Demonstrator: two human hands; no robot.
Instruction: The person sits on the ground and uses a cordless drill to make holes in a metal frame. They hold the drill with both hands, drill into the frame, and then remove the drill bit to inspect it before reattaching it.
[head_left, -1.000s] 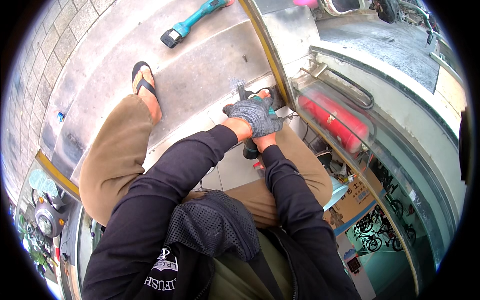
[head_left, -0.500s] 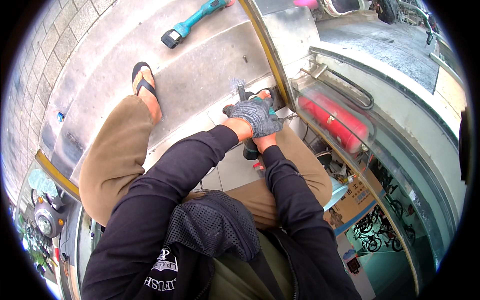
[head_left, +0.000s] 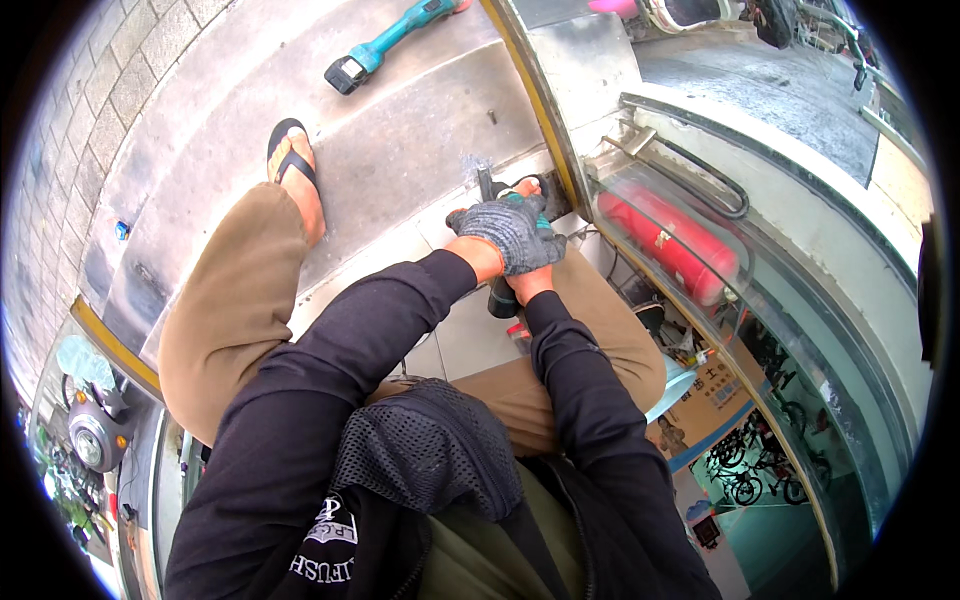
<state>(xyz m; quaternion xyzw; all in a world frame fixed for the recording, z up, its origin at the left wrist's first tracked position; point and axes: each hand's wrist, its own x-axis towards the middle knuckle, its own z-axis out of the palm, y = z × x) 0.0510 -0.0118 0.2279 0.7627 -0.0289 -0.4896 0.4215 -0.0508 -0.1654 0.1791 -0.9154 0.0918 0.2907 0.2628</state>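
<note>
A teal and black power tool [head_left: 503, 299] is held low between my knees, near the edge of a stone step. Its black front end points away from me at the step, where a patch of pale dust lies. My left hand [head_left: 505, 232], in a grey knitted glove, is closed over the top of the tool. Beneath and to the right of it, my right hand [head_left: 533, 283] grips the same tool; its fingers are mostly hidden behind the left glove. Both hands cover much of the tool, so its exact kind cannot be made out.
On the step ahead lies a teal cordless angle grinder [head_left: 385, 47] with a black battery. A small dark plug-like piece [head_left: 491, 117] sits nearby. At right, a red fire extinguisher [head_left: 670, 245] lies behind glass, beside a yellow-edged door frame [head_left: 540, 100]. Both feet wear black flip-flops.
Almost nothing differs. Both hands stay on the power tool in the same place, and the view has shifted only very slightly.
</note>
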